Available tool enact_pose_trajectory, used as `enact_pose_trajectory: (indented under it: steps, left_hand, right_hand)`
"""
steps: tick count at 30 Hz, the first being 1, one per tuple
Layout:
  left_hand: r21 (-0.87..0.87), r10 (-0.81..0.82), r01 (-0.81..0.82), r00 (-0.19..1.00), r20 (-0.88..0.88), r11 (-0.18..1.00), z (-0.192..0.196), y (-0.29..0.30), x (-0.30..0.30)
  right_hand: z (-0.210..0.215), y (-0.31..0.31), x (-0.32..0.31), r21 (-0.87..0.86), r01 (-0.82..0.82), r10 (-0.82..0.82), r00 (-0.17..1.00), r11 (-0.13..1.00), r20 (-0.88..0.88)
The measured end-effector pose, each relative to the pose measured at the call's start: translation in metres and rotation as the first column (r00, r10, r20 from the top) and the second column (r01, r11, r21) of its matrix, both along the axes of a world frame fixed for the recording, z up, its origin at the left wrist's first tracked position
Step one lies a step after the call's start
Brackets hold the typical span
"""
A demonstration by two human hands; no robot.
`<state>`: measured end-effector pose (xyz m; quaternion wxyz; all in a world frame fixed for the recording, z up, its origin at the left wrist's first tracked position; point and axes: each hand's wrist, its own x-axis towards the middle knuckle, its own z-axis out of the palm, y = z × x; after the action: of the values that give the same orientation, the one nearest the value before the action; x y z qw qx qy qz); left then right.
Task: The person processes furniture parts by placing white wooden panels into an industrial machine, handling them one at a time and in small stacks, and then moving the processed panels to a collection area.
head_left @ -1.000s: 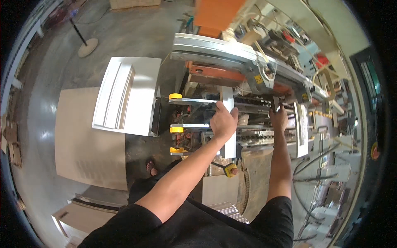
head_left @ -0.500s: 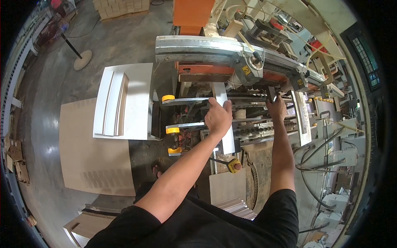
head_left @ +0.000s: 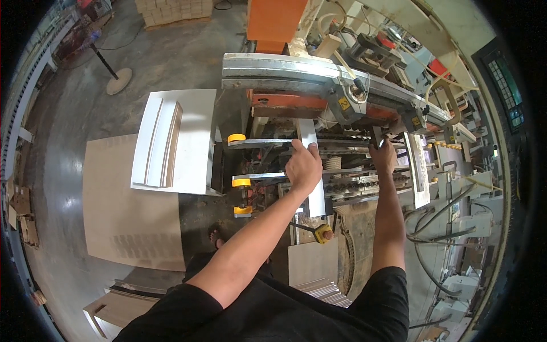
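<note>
Evidently, the two hands were working apart. The left hand [head_left: 303, 169] lay across a long white strip [head_left: 317, 200], its thumb toward the right edge; whether it gripped firmly or merely rested, I couldn't tell. That strip sat crosswise over the metal bars [head_left: 265, 142], its near end reaching toward the person. The right hand [head_left: 383, 158], off to the right, was curled at a narrow dark piece [head_left: 376, 135] below the far metal beam [head_left: 273, 71]; its fingertips were hidden, so I couldn't tell how it held on.

To my eye, doing this well called for light, even pressure, the strip flat and square to the bars, and fingers clear of the row of dark round parts [head_left: 364, 187] just right of it.

Farther right, a second white strip [head_left: 421, 196] lay roughly parallel. Yellow rollers [head_left: 236, 138] capped the bars' left ends, and a yellow push-button box [head_left: 323, 233] stood nearer. Well to the left, stacked strips [head_left: 156, 142] rested on a white panel [head_left: 196, 125].
</note>
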<state>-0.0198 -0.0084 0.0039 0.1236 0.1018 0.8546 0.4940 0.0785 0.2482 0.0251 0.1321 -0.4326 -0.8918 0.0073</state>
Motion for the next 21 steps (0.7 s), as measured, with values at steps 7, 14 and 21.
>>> enact_pose_trajectory:
  steps: [7, 14, 21]
  left_hand:
    - [0.009, -0.027, 0.027, 0.999, 0.033, 1.0, 0.002, -0.001, 0.003]
    - [0.032, 0.005, -0.005, 1.0, -0.01, 0.999, -0.006, 0.001, 0.001]
    - [0.018, 0.013, -0.013, 1.0, -0.023, 1.0, -0.003, 0.001, 0.004]
  right_hand:
    - [-0.002, 0.003, 0.005, 0.023, 0.021, -0.022, 0.999, 1.0, 0.035]
    - [0.002, -0.002, 0.0, 0.001, 0.017, -0.017, 0.999, 1.0, 0.034]
    - [-0.013, 0.009, 0.007, 0.248, -0.071, 0.067, 0.997, 0.966, 0.022]
